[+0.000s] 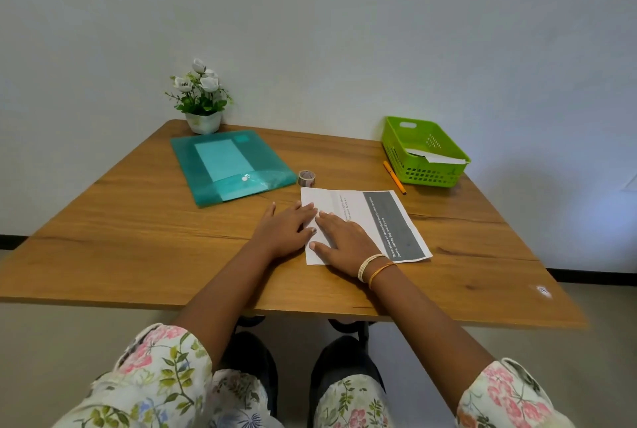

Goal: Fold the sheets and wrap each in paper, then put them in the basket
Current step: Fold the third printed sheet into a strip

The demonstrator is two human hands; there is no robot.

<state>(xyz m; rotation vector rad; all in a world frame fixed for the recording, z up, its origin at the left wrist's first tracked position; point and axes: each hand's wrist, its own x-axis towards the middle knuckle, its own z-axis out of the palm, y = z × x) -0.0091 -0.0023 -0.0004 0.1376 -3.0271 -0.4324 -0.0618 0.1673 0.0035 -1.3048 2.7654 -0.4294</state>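
Flat, straight fingers (306, 209) of both hands press paper (362, 221) on wooden table (138, 238) against white wall (344, 31).

Left hand (287, 228) and right hand (344, 241) lie flat, fingers straight, side by side.

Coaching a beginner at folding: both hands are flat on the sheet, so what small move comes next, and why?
Probably slide the right hand along the fold to crease it, left hand steadying: the sheet lies folded but unwrapped.
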